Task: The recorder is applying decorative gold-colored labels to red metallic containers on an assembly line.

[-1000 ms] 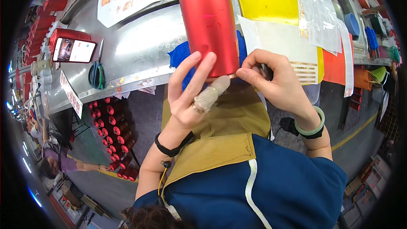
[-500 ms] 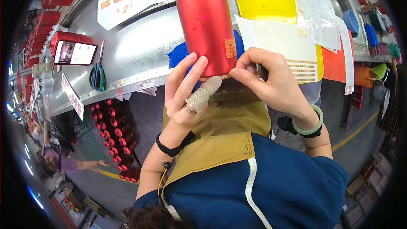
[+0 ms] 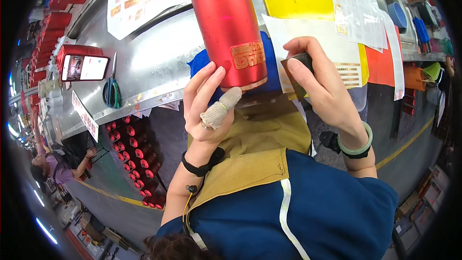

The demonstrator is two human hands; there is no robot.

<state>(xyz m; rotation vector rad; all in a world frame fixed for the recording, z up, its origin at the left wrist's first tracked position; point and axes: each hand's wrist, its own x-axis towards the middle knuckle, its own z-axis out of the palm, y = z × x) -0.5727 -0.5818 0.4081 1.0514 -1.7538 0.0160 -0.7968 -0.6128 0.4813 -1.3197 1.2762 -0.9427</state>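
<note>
A glossy red metal cylinder (image 3: 224, 19) lies lengthwise in front of me, its near end over a blue cloth (image 3: 274, 65). A gold square-patterned decal (image 3: 248, 55) sits near that end, by a gold rim band. My left hand (image 3: 207, 106) holds the cylinder's near end from the left, two fingers along its side. One of its fingers wears a pale knitted finger cover (image 3: 222, 110). My right hand (image 3: 323, 84) is apart from the cylinder, to its right, pinching a dark flat scraper-like piece (image 3: 301, 73) between thumb and fingers.
On the metal bench (image 3: 139, 62) are a phone (image 3: 84, 68), dark-handled scissors (image 3: 111, 91) and printed decal sheets (image 3: 144, 0). To the right lie a yellow sheet (image 3: 298, 1), a white strip sheet (image 3: 317, 38) and a red sheet (image 3: 382, 70). Several red cylinders (image 3: 137, 163) stand below left; a person (image 3: 57, 168) is beyond.
The cylinder has turned, bringing the decal round to face upward more. My right hand has moved off the rim to the right, showing the dark flat piece. My left hand stays at the near end.
</note>
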